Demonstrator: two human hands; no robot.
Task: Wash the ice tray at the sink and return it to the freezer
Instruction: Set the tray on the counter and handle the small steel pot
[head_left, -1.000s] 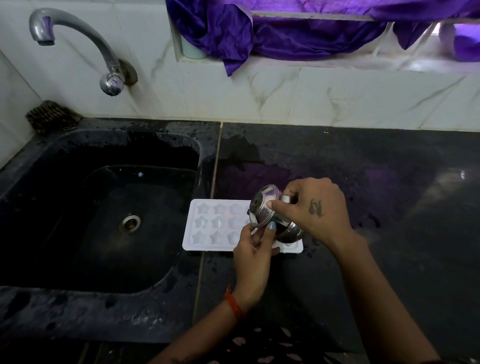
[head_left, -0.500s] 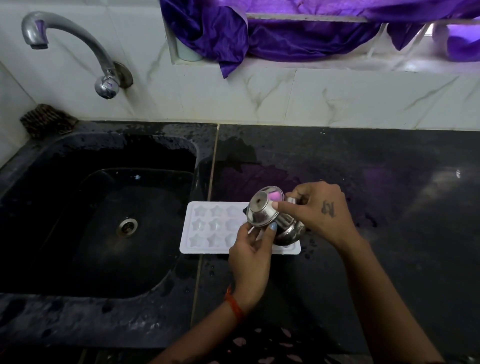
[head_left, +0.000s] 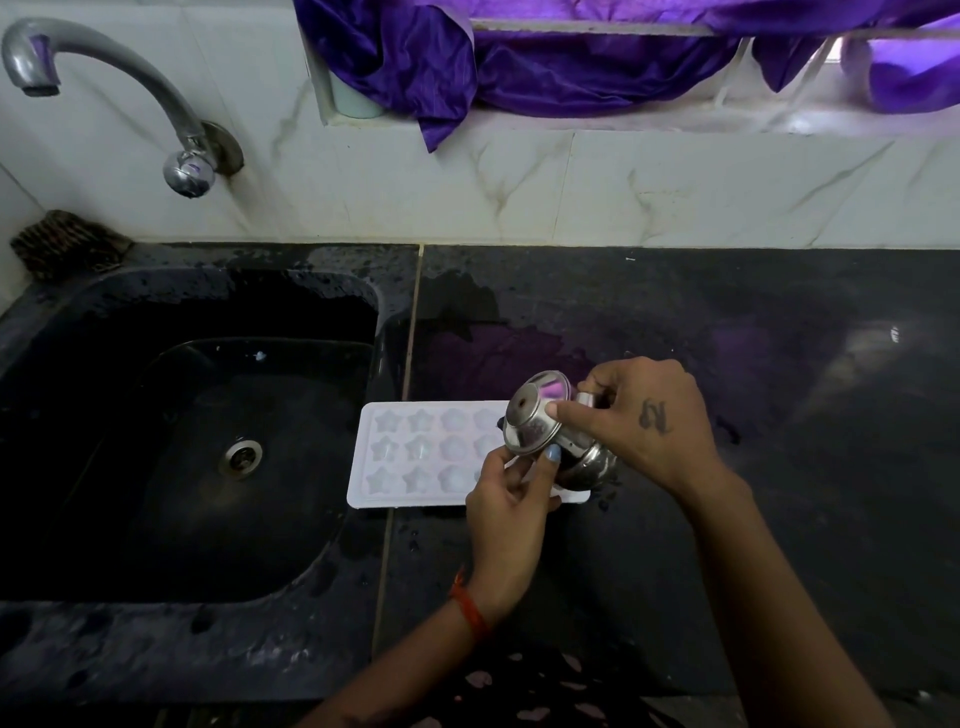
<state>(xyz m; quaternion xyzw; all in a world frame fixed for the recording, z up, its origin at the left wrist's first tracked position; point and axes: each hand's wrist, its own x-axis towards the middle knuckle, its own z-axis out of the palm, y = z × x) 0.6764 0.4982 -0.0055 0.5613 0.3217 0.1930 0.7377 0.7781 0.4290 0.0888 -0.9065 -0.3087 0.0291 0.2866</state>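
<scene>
Nearest us, our left hand (head_left: 511, 512) pinches the lower rim of a small steel pot (head_left: 553, 434), thumb and fingers curled on it. Just beyond, our right hand (head_left: 641, 421) grips the pot's neck from the right, tilting its round base toward the sink. Beneath both grips the white ice tray (head_left: 421, 457) lies flat on the dark, wet tabletop (head_left: 727, 332); we cannot tell what its star-shaped cells hold. Left of the grips is the black sink (head_left: 197, 441), farther back the tap (head_left: 130, 98). Compared with a second ago, both grips and the tray are almost unchanged.
</scene>
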